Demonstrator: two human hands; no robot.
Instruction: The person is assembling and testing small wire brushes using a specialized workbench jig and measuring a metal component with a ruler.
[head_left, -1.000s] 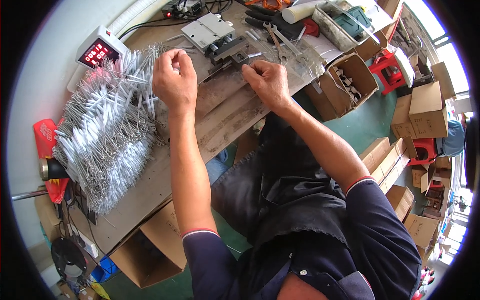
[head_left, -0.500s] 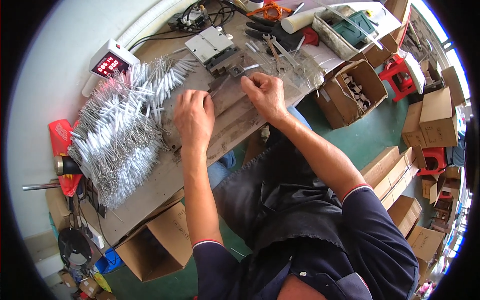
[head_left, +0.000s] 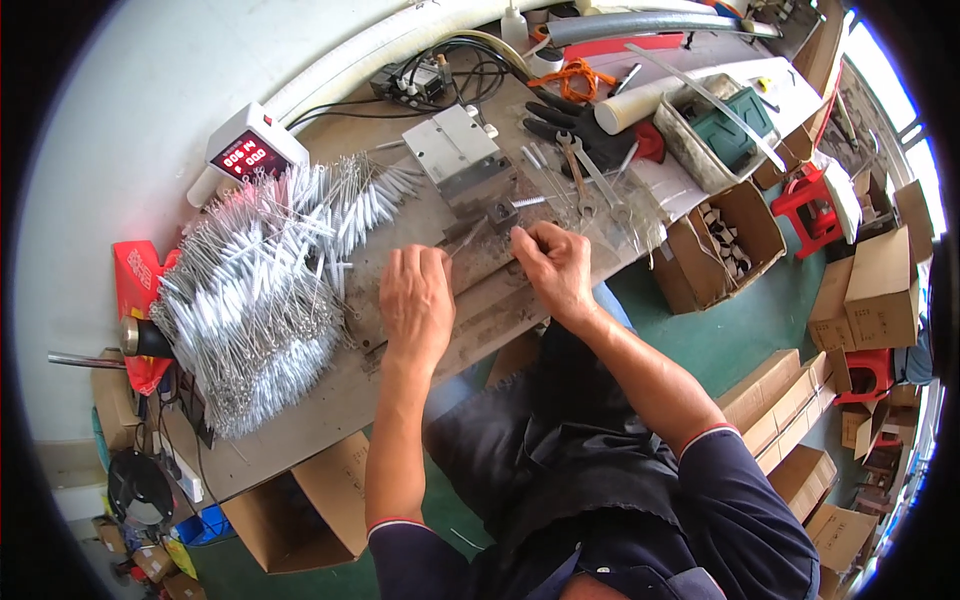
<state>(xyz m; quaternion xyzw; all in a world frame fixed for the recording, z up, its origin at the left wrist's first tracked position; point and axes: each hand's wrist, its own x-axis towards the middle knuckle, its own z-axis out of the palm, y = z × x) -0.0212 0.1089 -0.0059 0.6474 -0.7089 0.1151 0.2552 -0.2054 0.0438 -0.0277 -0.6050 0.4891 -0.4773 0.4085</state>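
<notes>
My left hand (head_left: 418, 300) is back-up over the worktop, its fingers curled and their tips hidden. A thin pale rod (head_left: 468, 238), perhaps a brush, lies between its thumb side and a small dark metal block (head_left: 503, 212); whether the fingers touch it I cannot tell. Just in front of that block, my right hand (head_left: 555, 262) is closed in a pinch, and what it grips is too small to make out. Behind the block stands a grey metal fixture (head_left: 455, 150). To the left lies a big heap of white-bristled wire tube brushes (head_left: 260, 290).
A box with a red display (head_left: 250, 150) stands behind the heap. Wrenches (head_left: 590, 185), a dark glove (head_left: 560, 118) and a grey tub (head_left: 690, 150) lie at the back right. Open cartons (head_left: 715, 245) stand beyond the bench's right edge and below it.
My view has shifted, so the bench and both hands sit lower and further right in the picture. Relative to the metal block, both hands stay nearly where they were, still curled.
</notes>
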